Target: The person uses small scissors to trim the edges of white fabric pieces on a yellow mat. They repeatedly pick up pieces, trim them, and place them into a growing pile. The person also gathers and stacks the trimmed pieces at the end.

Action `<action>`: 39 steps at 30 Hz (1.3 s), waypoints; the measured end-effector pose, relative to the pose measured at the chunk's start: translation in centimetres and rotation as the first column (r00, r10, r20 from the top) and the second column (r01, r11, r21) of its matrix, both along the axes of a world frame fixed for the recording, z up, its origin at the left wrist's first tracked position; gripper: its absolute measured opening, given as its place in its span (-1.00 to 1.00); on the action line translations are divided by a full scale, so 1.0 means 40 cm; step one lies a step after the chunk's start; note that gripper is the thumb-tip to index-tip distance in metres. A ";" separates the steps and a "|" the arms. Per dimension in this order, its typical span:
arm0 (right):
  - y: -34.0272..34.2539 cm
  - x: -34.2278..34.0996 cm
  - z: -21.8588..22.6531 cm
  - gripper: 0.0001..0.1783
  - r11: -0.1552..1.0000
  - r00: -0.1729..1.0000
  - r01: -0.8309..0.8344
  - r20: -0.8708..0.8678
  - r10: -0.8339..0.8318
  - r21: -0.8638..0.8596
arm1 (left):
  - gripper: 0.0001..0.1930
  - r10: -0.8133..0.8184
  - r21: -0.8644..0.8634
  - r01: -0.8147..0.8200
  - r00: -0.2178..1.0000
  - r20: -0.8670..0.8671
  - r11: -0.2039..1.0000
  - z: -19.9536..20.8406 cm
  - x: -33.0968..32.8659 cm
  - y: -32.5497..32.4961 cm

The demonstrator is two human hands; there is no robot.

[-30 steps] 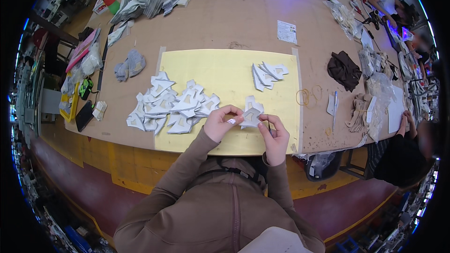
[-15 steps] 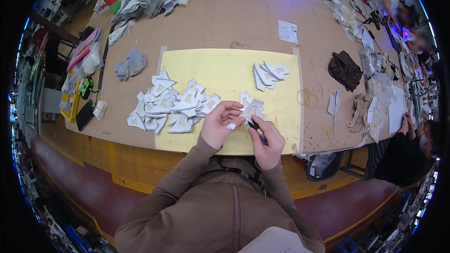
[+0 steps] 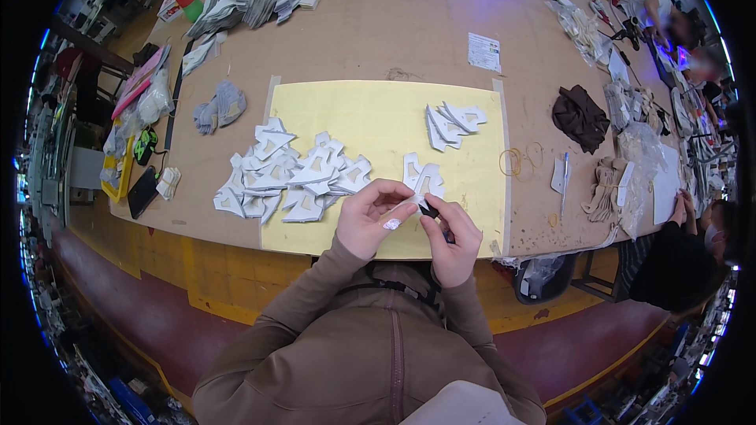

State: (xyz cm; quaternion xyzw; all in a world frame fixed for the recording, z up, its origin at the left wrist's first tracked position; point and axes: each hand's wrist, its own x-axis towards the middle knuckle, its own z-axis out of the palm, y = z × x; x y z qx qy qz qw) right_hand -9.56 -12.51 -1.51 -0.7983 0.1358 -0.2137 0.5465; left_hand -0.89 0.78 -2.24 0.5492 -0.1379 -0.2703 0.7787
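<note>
My left hand is closed in a pinch on the near edge of a white cut-out piece. A shiny whitish patch shows by its thumb. Close against it, my right hand is wrapped round a small dark hand tool; its dark tip meets the piece, and the fingers hide most of it. Another white piece seems to lie just beyond the held one. To the left is a loose heap of similar pieces; a smaller group lies farther off to the right.
A yellow sheet is taped to the brown-covered table. Around it lie a grey cloth bundle, a dark cloth, rubber bands, a pen and stacked panels. At the right edge sits another person.
My hands have drawn closer together, with the left fingers now over the near edge of the piece. The tool's tip is more covered, and the right hand has shifted slightly nearer me.
</note>
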 end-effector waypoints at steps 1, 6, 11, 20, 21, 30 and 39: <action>0.003 0.000 -0.001 -0.66 1.000 1.000 0.010 0.011 -0.010 0.008 | -0.72 0.012 -0.002 -0.012 1.000 0.001 1.000 0.002 -0.005 -0.002; 0.015 0.002 0.001 -0.65 0.997 0.997 0.060 0.047 -0.062 0.042 | -0.70 0.073 -0.060 -0.071 0.997 0.027 0.996 -0.006 -0.021 -0.013; 0.020 0.009 -0.009 -0.64 0.988 0.981 0.101 0.176 -0.079 -0.117 | -0.66 0.115 -0.079 -0.113 0.993 0.027 0.990 0.002 -0.023 -0.020; 0.008 0.000 -0.033 -0.71 0.990 0.984 0.018 0.171 -0.042 0.141 | -0.63 0.097 -0.025 -0.097 0.995 0.008 0.995 0.020 -0.016 -0.019; 0.010 -0.005 -0.033 -0.72 0.915 0.991 0.010 0.118 -0.063 0.404 | -0.63 0.092 -0.019 -0.092 0.996 -0.004 0.996 0.024 -0.016 -0.020; -0.004 -0.012 -0.007 -0.77 0.092 0.980 -0.200 0.201 -0.004 0.976 | -0.64 0.103 0.001 -0.103 0.993 -0.062 0.995 0.011 -0.011 -0.025; 0.006 -0.013 0.044 -0.57 0.952 0.950 -0.306 -0.062 0.305 0.000 | -0.65 0.070 0.061 -0.073 0.996 0.046 0.995 -0.008 0.001 -0.014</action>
